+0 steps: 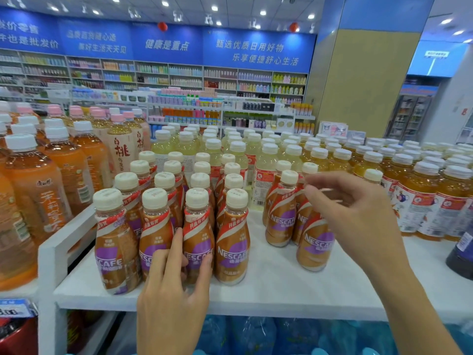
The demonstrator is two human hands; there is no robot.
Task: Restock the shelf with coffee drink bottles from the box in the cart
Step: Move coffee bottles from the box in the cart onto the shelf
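Left hand (174, 290), at six o'clock, grips a brown cream-capped plastic coffee bottle (197, 233) on the white shelf (281, 284). Right hand (355, 216), at three o'clock, hangs loosely curled, holding nothing.

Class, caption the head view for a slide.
Left hand grips a coffee bottle on the shelf; right hand hovers open.

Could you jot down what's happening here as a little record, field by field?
Place: white shop shelf
Left hand: grips a front-row coffee bottle
Right hand: raised before the right-hand bottle cluster, fingers loosely curled, holding nothing
Left of the coffee: orange tea bottles
Behind: pale yellow drinks
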